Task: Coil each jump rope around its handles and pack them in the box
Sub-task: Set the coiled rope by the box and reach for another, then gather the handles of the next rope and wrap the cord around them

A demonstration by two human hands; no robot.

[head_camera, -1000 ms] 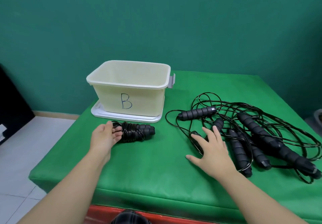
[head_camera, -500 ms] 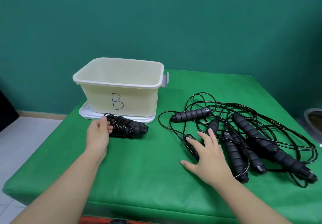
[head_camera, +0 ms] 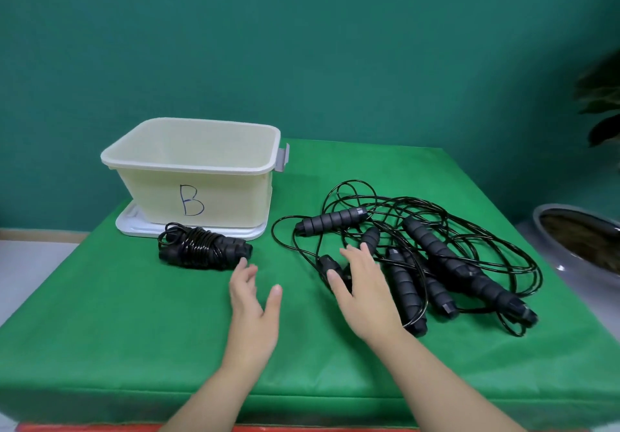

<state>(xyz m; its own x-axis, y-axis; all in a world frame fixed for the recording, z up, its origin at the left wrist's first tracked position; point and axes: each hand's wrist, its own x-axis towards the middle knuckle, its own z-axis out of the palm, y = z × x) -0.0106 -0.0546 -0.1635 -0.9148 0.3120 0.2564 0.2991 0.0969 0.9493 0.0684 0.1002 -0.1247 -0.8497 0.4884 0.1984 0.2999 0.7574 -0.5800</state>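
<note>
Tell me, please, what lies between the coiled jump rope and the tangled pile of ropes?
In the head view, only bare green cloth separates the coiled jump rope from the tangled pile.

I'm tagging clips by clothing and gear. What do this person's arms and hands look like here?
Both arms are bare from wrist to the frame's edge: no sleeves visible. The left hand and right hand wear no gloves, rings, watch or bracelets. Nails look short and unpainted.
</note>
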